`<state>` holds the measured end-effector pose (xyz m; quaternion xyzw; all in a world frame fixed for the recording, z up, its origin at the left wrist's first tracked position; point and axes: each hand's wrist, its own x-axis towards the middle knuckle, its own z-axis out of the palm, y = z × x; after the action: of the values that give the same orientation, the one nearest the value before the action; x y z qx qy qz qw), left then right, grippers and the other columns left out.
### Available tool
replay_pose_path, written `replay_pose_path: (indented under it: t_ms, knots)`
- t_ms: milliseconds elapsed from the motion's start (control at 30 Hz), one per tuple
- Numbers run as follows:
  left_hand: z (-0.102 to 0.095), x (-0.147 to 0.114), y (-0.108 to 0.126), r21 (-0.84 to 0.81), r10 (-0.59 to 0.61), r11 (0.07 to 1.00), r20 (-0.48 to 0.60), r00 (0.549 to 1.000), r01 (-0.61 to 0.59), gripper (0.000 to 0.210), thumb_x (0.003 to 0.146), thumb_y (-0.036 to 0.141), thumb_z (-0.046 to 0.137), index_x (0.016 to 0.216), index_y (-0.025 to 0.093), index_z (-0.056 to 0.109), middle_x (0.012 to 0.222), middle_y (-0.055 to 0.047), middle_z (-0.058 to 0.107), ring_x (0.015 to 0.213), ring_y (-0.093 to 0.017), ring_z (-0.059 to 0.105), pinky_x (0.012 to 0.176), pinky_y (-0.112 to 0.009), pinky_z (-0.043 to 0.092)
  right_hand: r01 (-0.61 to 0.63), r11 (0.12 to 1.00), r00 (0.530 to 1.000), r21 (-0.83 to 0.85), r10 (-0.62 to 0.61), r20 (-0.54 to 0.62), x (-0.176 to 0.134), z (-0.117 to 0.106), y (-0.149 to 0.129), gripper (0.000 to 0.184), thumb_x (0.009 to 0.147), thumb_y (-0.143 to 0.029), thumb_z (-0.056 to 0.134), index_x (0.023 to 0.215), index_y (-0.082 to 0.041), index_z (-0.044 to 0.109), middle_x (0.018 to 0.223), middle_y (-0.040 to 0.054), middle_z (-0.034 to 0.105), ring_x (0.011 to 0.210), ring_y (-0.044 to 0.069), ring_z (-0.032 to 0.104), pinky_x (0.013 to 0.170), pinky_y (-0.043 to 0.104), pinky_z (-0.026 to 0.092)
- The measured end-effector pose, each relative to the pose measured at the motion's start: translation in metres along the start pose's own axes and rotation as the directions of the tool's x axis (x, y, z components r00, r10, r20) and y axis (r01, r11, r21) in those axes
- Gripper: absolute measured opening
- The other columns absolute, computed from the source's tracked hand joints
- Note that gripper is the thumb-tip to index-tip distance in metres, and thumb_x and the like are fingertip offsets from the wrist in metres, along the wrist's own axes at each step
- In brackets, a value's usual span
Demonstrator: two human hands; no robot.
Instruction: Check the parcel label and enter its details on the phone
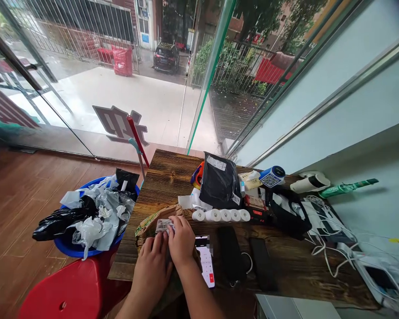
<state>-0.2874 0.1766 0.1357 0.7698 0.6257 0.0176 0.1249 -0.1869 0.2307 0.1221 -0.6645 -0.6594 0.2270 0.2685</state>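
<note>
A brown paper-wrapped parcel (146, 223) with green and yellow printing lies tilted at the near left edge of the wooden table. On its face is a white printed label (164, 225). My left hand (153, 259) grips the parcel's near side, with its bent fingertips just below the label. Close beside it, my right hand (181, 239) holds the same parcel, its curled fingers over the right end of the label. My hands hide the lower part of the parcel. To the right of my right hand, a phone (206, 266) lies with a lit keypad screen.
On the table (169, 173) are a black mailer bag (221, 181), several white paper rolls (225, 215), two dark phone-like items (231, 252) and tangled white cables (324, 246). Left stand a blue basin (63, 246) of plastic wrappings and a red stool (66, 288). Glass (159, 106) lies ahead.
</note>
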Motion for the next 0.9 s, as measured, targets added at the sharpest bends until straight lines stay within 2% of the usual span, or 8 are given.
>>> replay_pose_path:
  t_ms: [133,267,367,433,500,567,667,900]
  knots:
    - [-0.009,0.0,0.001,0.032,0.014,0.999,0.007,1.0,-0.014,0.054,0.079,0.023,0.048,0.131,0.008,0.05,0.126,-0.014,0.058,0.103,-0.029,0.048,0.094,-0.043,0.041,0.024,0.999,0.999,0.032,-0.022,-0.042,0.003,0.004,-0.002,0.027,0.077,-0.004,0.055,0.097,-0.02,0.064,0.094,0.0078,0.067,0.089,0.027,0.063,0.076,0.04,0.051]
    - [-0.017,-0.001,0.002,0.073,0.022,0.997,0.014,1.0,-0.023,0.057,0.077,0.025,0.051,0.131,0.006,0.049,0.126,-0.015,0.058,0.106,-0.03,0.049,0.094,-0.043,0.041,0.143,0.983,0.986,0.117,-0.132,-0.098,-0.011,-0.008,0.008,0.026,0.081,-0.006,0.051,0.097,-0.023,0.063,0.097,0.0047,0.067,0.091,0.021,0.063,0.079,0.033,0.052]
    - [-0.02,0.0,0.005,0.095,0.022,0.995,0.021,1.0,-0.023,0.058,0.075,0.025,0.052,0.13,0.005,0.05,0.124,-0.016,0.059,0.107,-0.032,0.049,0.094,-0.043,0.041,0.183,0.971,0.969,0.153,-0.153,-0.193,-0.046,-0.027,0.041,0.021,0.089,-0.016,0.045,0.105,-0.022,0.057,0.106,0.0071,0.063,0.098,0.018,0.06,0.077,0.029,0.052]
    - [-0.021,0.0,0.007,0.101,0.021,0.995,0.025,0.999,-0.024,0.058,0.076,0.026,0.052,0.13,0.004,0.05,0.125,-0.017,0.059,0.107,-0.032,0.049,0.095,-0.044,0.04,0.134,0.982,0.957,0.129,-0.095,-0.275,-0.078,-0.037,0.072,0.019,0.093,-0.018,0.039,0.105,-0.02,0.054,0.099,0.0096,0.062,0.094,0.02,0.06,0.079,0.034,0.052]
    - [-0.021,0.0,0.008,0.101,0.021,0.995,0.031,0.999,-0.024,0.058,0.078,0.027,0.05,0.13,0.003,0.048,0.126,-0.018,0.057,0.107,-0.032,0.049,0.095,-0.045,0.039,0.082,0.993,0.952,0.084,-0.053,-0.301,-0.11,-0.043,0.104,0.019,0.093,-0.018,0.037,0.106,-0.018,0.051,0.094,0.0103,0.06,0.089,0.021,0.06,0.078,0.038,0.051]
    - [-0.02,0.0,0.008,0.101,0.02,0.995,0.042,0.999,-0.024,0.057,0.08,0.027,0.047,0.132,0.002,0.046,0.128,-0.019,0.056,0.108,-0.033,0.048,0.095,-0.046,0.039,0.067,0.997,0.963,0.032,-0.056,-0.262,-0.137,-0.044,0.129,0.02,0.091,-0.019,0.041,0.108,-0.019,0.053,0.095,0.0107,0.06,0.089,0.022,0.061,0.075,0.038,0.053]
    - [-0.021,0.001,0.009,0.103,0.024,0.994,0.068,0.997,-0.031,0.057,0.082,0.029,0.044,0.133,0.002,0.044,0.129,-0.019,0.055,0.109,-0.034,0.046,0.094,-0.046,0.038,0.088,0.995,0.98,-0.036,-0.093,-0.173,-0.163,-0.04,0.149,0.027,0.086,-0.018,0.049,0.112,-0.022,0.056,0.1,0.0103,0.062,0.093,0.024,0.06,0.076,0.039,0.053]
    - [-0.024,0.002,0.011,0.135,0.021,0.99,0.095,0.995,-0.033,0.058,0.083,0.029,0.042,0.134,0.002,0.043,0.132,-0.018,0.053,0.11,-0.035,0.045,0.096,-0.046,0.037,0.129,0.984,0.986,-0.125,-0.14,-0.09,-0.173,-0.034,0.157,0.031,0.085,-0.018,0.05,0.114,-0.022,0.057,0.104,0.0119,0.062,0.096,0.027,0.058,0.079,0.045,0.051]
